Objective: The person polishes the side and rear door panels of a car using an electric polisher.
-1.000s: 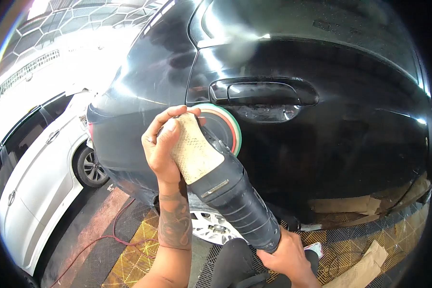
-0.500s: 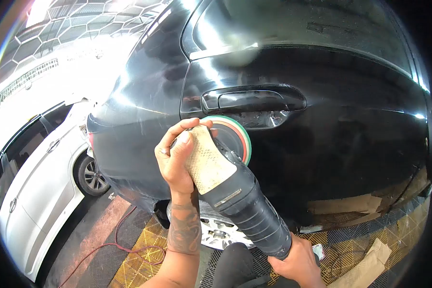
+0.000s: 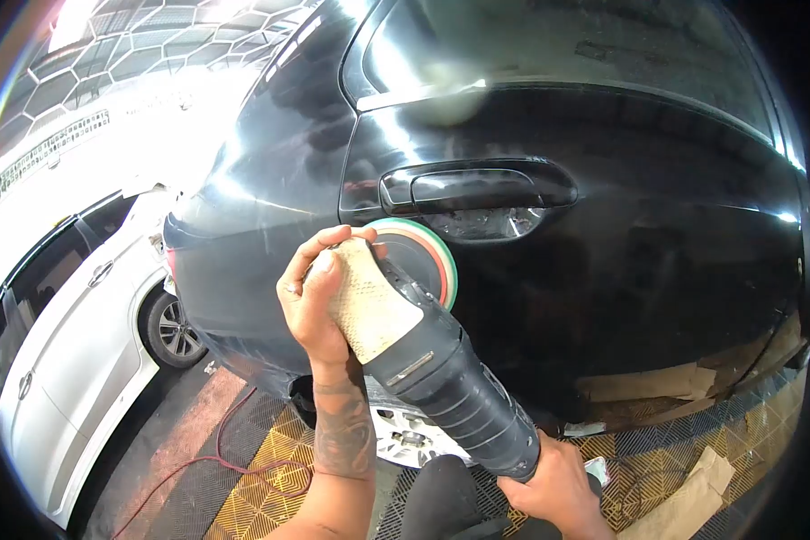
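A car polisher [image 3: 450,387] with a black body and a tan textured head cover slants across the middle of the head view. Around its head my left hand [image 3: 315,292] is closed, thumb on top of the cover. My right hand [image 3: 553,481] grips the rear end of the body, low in the view. The round polishing pad [image 3: 447,270], edged in green and orange, lies against the black car door [image 3: 603,288], just below and left of the door handle [image 3: 477,187]. The polisher's head hides part of the pad.
A white car [image 3: 81,351] stands at the left. On the patterned floor mat [image 3: 252,490] lies a dark red cable [image 3: 220,459]. Flattened cardboard [image 3: 684,499] is at the lower right, and a white wheel [image 3: 414,436] shows beneath the polisher.
The polisher and its pad have shifted slightly left along the door, away from the handle's recess. Both hands have moved with it and keep their hold.
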A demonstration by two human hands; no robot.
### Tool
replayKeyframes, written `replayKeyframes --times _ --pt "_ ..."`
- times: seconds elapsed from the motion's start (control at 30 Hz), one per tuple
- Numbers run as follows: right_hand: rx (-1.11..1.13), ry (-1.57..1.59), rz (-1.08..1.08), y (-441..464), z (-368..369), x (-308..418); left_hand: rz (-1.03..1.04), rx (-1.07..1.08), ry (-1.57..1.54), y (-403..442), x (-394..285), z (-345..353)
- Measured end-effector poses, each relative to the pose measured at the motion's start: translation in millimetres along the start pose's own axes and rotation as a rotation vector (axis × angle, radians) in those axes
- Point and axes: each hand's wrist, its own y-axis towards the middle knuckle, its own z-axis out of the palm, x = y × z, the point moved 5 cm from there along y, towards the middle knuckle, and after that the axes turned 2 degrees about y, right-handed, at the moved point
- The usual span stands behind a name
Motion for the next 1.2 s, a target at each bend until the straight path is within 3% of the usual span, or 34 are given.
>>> replayKeyframes --times 0.4,0.43,0.6,0.67,0.9,1.2 --pt "-0.063 0.052 0.029 -14.8 -34.3 9.0 -0.042 -0.006 -0.003 -8.5 10.0 27.3" --pt "-0.051 0.002 0.028 -5.9 -17.5 36.8 -0.044 -0.009 -0.01 3.1 -1.0 -0.8" --pt "0.028 0.0 0.037 1.2 -34.0 25.0 -0.001 -0.077 0.015 -3.9 -0.4 -2.7" --pt "0.099 -0.152 0.022 1.3 -40.1 15.9 0.003 -0.096 -0.014 -6.5 2.1 -1.2" --pt "0.102 -0.179 0.065 -2.7 -61.1 35.5 -0.023 -0.185 -0.055 -10.6 2.7 1.4" --pt "-0.017 -0.111 0.078 -10.2 -81.0 29.8 -0.047 -0.158 -0.075 -15.3 12.1 28.4"
